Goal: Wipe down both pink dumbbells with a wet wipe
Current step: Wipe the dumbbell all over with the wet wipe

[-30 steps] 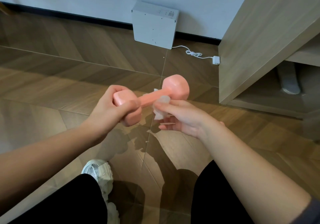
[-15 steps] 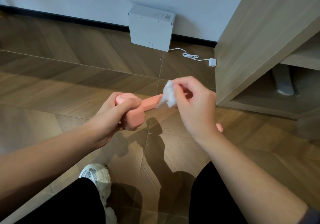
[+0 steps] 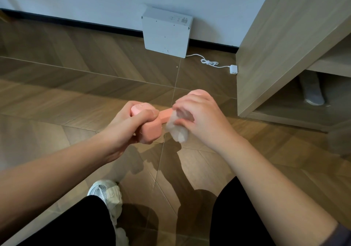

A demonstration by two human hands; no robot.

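One pink dumbbell [image 3: 150, 134] in view, held in the air over the wood floor [image 3: 76, 93], roughly level, bar running from near-left to far-right. Left hand [image 3: 124, 129] wraps the near head: fingers curled round it, thumb across the top, firm grip. Right hand [image 3: 202, 119] sits over the bar and far end, fingers curled down with the wet wipe [image 3: 178, 132] bunched under them; the wipe touches the bar just beside the near head and hangs a bit below the hand. Those fingers are motion-blurred, so exact placement on the bar can't be told. Far head only peeks out above the right knuckles. Forearms come in from bottom left and bottom right. Below them: black trousers [image 3: 76, 224] and a white mesh shoe [image 3: 105, 190] on the floor. A flat white box [image 3: 166, 34] stands against the wall at the black skirting; a white cable [image 3: 209, 62] runs from it to a small white plug [image 3: 233, 69] lying on the floor just beside a wooden cabinet [image 3: 275, 46] at right. Grey object [image 3: 312, 90] in the cabinet's low compartment, can't tell what it is
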